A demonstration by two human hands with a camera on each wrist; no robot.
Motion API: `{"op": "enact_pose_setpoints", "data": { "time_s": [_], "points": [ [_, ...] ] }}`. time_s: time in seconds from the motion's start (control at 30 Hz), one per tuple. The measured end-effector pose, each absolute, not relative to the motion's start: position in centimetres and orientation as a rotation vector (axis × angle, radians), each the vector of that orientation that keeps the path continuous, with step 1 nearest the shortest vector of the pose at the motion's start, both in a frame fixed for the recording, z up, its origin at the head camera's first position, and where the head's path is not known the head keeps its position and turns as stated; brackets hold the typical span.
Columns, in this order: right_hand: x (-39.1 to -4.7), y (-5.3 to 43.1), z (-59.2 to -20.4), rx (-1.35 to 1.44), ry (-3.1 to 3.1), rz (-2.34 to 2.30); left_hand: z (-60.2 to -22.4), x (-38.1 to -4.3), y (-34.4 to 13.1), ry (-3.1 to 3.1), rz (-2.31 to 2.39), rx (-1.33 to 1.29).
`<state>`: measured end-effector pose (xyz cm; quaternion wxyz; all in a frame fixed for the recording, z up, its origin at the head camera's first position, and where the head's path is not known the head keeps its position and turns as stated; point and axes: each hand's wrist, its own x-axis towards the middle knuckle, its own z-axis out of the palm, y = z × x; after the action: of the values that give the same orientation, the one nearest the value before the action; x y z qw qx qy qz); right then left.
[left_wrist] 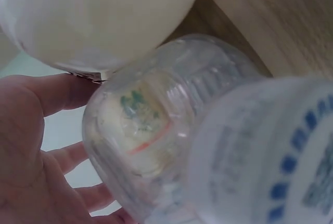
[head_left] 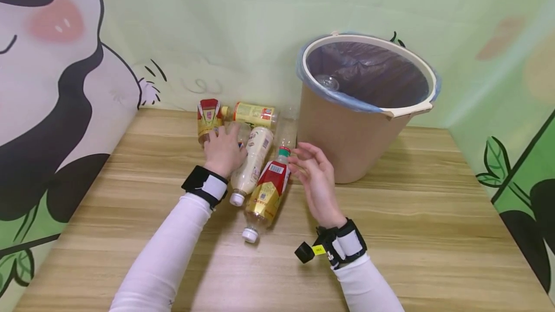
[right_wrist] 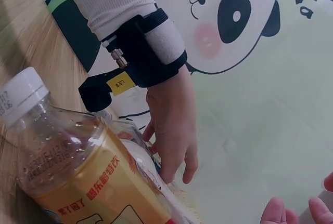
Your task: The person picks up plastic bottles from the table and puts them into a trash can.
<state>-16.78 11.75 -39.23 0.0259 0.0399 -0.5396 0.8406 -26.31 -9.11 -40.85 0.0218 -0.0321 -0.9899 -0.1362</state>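
Note:
My left hand (head_left: 224,152) reaches down among several plastic bottles, its thumb and fingers around a clear bottle (left_wrist: 156,130); some fingertips are hidden behind it. Right of that hand lies a cream-labelled bottle (head_left: 256,160) with a white cap. Beside it a red-and-gold-labelled bottle (head_left: 268,191) lies with its white cap toward me. My right hand (head_left: 318,184) hovers by that bottle's far end with loosely bent fingers, holding nothing. Close to its fingertips is a clear bottle (head_left: 286,131) with a green cap. Another red-and-gold bottle (head_left: 209,117) lies left of my left hand.
A beige bin (head_left: 338,158) with a blue liner stands behind my right hand, a clear bottle (head_left: 326,82) inside it. A yellow-labelled bottle (head_left: 255,113) lies at the back of the wooden table (head_left: 433,235), near the panda-printed backdrop (head_left: 217,28).

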Motion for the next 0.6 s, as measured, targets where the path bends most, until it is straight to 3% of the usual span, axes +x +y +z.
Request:
{"op": "enact_pose_setpoints", "data": {
  "time_s": [0.6],
  "points": [
    [-16.67,11.78,-39.51,0.108,-1.698,2.579,-40.91,-26.81,-9.45,-3.123,-0.409,-0.078]
  ]
}}
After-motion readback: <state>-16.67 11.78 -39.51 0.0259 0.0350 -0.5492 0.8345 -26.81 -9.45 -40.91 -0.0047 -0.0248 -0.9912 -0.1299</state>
